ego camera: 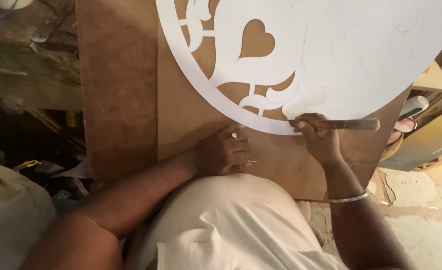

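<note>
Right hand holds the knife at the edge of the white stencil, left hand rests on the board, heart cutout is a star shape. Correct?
Not quite. The cutout in the white stencil is a heart, not a star; the head view shows it. The rest holds: the right hand holds the knife at the stencil's edge, and the left hand rests on the board.
</note>
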